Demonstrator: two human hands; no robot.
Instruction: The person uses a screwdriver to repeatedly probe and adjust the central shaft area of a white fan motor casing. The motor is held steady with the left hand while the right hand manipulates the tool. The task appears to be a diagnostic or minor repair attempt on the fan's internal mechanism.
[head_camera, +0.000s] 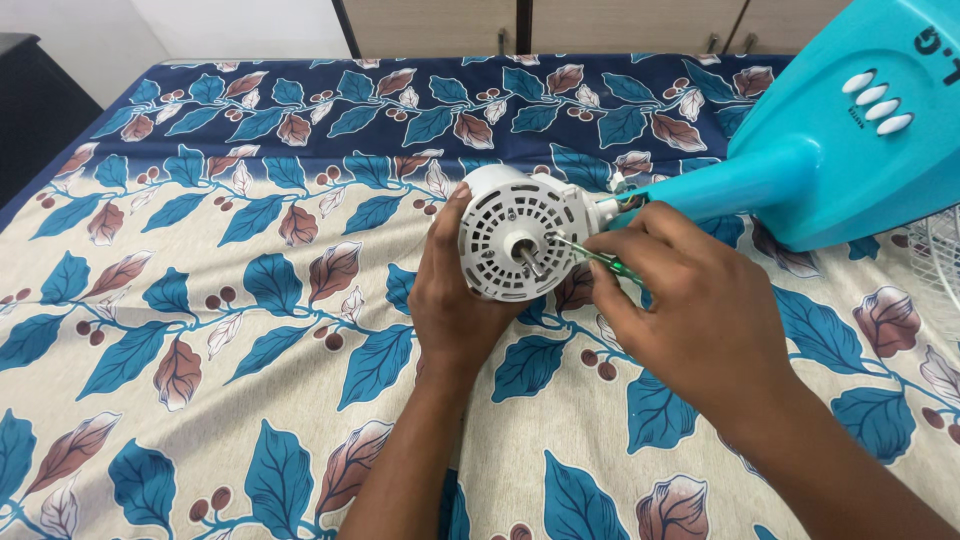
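Observation:
A white round fan motor housing (505, 228) with a slotted face and a short metal shaft at its middle lies on the bed. It joins a turquoise fan neck and base (840, 150) that lies tipped over at the right. My left hand (450, 300) cups the housing from below and left. My right hand (680, 300) grips a thin screwdriver (590, 255) with a green handle. Its tip rests on the housing's face, right of the shaft.
A bedsheet (250, 300) printed with blue and brown leaves covers the bed. The turquoise base carries several white oval buttons (878, 103). A white wire fan guard (940, 255) shows at the right edge. Wooden cabinet doors (440, 25) stand behind the bed.

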